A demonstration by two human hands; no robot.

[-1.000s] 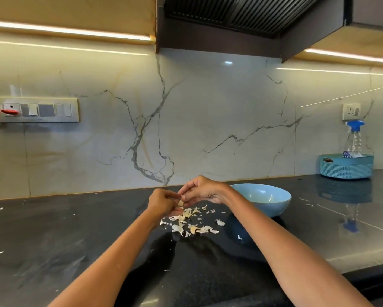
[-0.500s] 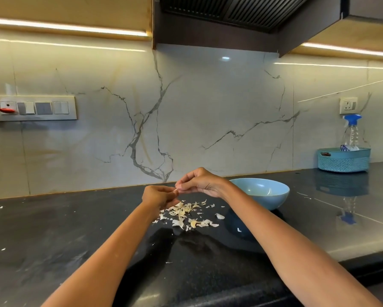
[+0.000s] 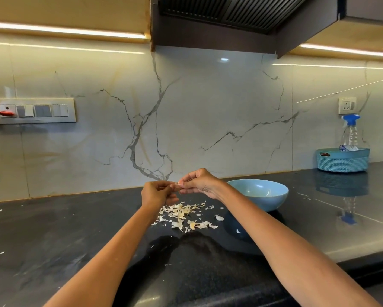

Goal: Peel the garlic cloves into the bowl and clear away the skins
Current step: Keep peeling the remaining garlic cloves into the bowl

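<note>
Both hands meet above the dark counter. My left hand [image 3: 157, 193] curls around a garlic clove [image 3: 176, 184], of which only a pale tip shows between the fingers. My right hand [image 3: 199, 181] pinches that tip with thumb and fingertips. Below the hands lies a loose pile of pale garlic skins [image 3: 183, 214] on the counter. A light blue bowl [image 3: 261, 196] stands just right of the hands; its inside looks bare from here.
A teal basket [image 3: 343, 157] with a blue-capped spray bottle [image 3: 350, 131] stands at the back right by the wall. Small skin flecks dot the black counter [image 3: 53, 235]. A switch panel with a red plug [image 3: 6, 113] is on the left wall. An extractor hood hangs overhead.
Both hands have lifted a little above the skin pile and stay joined at the clove. The camera has tilted slightly.
</note>
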